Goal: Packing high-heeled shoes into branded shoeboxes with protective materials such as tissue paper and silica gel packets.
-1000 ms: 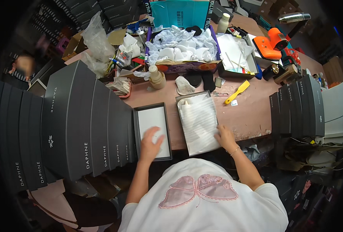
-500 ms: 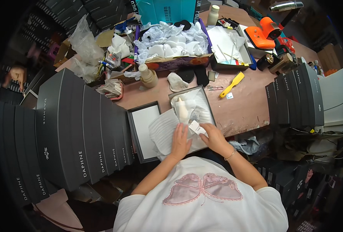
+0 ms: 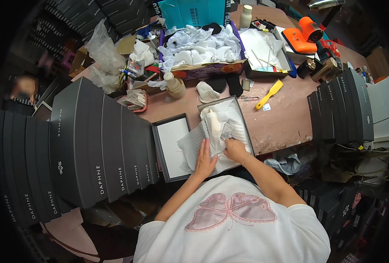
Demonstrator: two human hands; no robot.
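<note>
Left grip (image 3: 205, 161) lies flat on tissue paper (image 3: 191, 144), probably light and tears easily, so edges imo. Right grip (image 3: 235, 150) is curled, can't tell around what; cream shoe (image 3: 213, 124) just beyond.

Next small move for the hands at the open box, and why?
Probably fold the white paper rightward over the cream item once the right hand is clear: the paper spreads past the left edge of the open box, part of the item lies exposed, and the left hand rests on the paper.
</note>
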